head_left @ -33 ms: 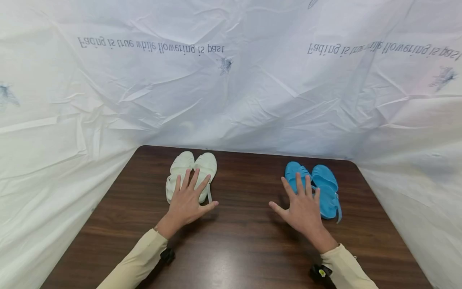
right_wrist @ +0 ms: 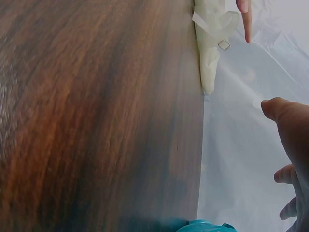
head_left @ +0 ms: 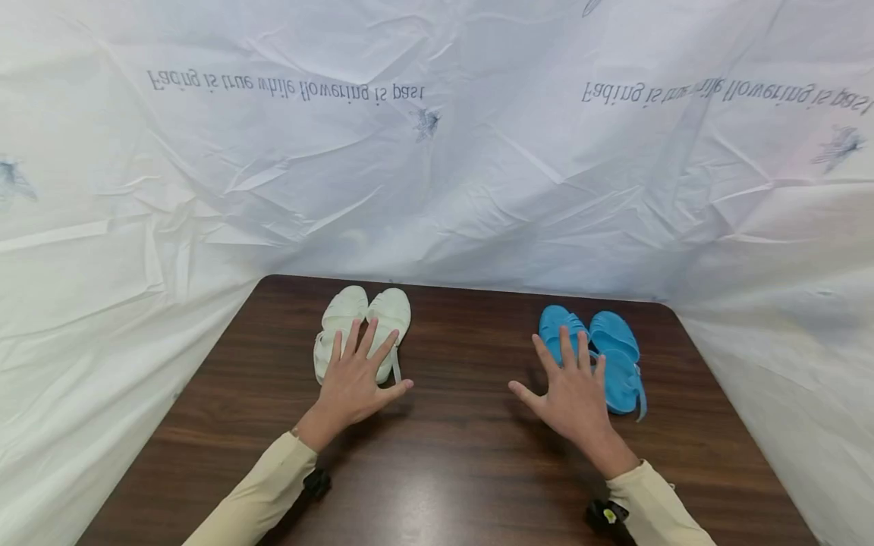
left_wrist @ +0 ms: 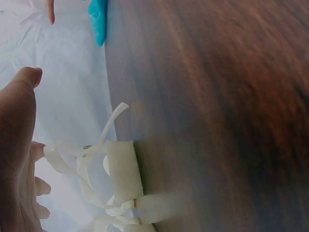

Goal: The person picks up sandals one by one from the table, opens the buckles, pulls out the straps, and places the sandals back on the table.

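A pair of cream-white sandals [head_left: 391, 309] lies side by side at the far left of the table, toes toward the back. Above their heel ends my left hand [head_left: 350, 387] is spread, palm down, holding nothing. In the left wrist view the white sandal's heel and loose strap [left_wrist: 124, 169] show beyond my fingers, apart from them. A pair of blue sandals [head_left: 620, 371] lies at the far right. My right hand [head_left: 572, 398] hovers with spread fingers near the left blue sandal, partly covering it, and holds nothing. The right wrist view shows a gap between hand and table.
The dark wood-grain table [head_left: 464, 425] has rounded far corners. White printed sheeting [head_left: 437, 189] hangs behind it and along both sides. A black band [head_left: 317, 483] sits on the left wrist, another [head_left: 606, 514] on the right.
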A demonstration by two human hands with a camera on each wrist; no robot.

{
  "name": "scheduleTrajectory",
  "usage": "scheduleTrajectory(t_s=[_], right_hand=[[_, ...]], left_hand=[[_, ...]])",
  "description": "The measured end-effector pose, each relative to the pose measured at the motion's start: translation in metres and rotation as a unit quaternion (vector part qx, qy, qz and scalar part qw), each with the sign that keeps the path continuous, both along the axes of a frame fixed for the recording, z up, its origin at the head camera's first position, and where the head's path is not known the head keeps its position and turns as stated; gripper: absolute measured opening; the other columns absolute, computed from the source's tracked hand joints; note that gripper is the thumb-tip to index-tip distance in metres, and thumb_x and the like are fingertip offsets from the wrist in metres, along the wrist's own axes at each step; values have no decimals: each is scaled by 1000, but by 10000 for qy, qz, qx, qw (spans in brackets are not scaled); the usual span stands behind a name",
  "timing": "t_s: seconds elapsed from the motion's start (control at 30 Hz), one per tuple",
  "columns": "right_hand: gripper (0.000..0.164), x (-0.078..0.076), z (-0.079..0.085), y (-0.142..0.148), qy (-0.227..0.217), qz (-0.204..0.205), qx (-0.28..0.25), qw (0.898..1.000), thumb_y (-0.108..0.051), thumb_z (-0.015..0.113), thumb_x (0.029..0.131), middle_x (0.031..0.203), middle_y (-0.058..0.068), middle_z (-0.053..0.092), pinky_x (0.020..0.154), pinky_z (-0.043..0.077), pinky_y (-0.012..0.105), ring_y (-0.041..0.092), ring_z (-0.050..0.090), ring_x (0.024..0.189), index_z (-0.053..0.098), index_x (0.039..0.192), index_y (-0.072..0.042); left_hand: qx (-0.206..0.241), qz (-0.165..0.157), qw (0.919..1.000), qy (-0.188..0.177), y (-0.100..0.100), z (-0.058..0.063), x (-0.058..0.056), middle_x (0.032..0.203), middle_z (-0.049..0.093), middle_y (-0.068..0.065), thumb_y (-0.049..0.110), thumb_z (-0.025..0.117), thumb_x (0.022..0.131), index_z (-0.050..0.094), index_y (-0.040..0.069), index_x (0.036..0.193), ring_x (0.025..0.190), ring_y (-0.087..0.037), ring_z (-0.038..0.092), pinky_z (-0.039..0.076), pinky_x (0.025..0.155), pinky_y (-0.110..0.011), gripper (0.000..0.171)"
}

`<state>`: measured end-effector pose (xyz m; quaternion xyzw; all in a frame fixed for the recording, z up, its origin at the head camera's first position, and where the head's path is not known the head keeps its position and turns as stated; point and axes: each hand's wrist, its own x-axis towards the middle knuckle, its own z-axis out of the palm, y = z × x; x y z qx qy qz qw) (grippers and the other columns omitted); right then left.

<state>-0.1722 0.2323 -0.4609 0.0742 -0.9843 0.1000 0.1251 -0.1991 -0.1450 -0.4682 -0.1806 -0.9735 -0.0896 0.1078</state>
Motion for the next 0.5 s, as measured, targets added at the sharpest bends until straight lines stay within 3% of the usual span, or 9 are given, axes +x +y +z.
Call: scheduleTrajectory(t_s=[0.5], right_hand=[[98,-5,7,-6,-20,208,-175,9996,-74,62,87,167,26,17,108,18,80,54,12,151,33,161,-18]], left_hand=[[131,-236,9996,-4,-9,4,-4,168,20,-17,74,53,92,31,26,162,156,-41,11,11,121,-66,87]])
